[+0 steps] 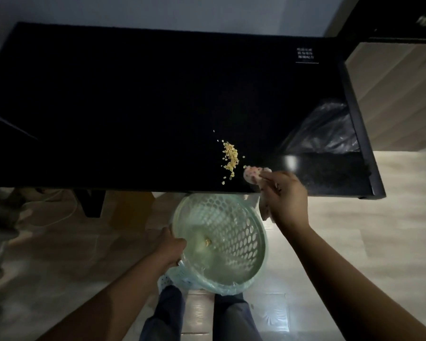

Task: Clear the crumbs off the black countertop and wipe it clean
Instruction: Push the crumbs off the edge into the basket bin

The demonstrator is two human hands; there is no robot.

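Lower centre, below the black bench (108,107) edge: plastic-lined green basket (231,217) holding a few yellow bits (207,241), left hand (169,244) with its grip closed on the rim; right hand (284,195) pinches a pale cloth (251,174) just right of the crumbs (230,156).

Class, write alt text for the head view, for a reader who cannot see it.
A right hand holds a cloth beside yellow crumbs near the front edge of a black countertop. The left hand holds a lined green bin below that edge.
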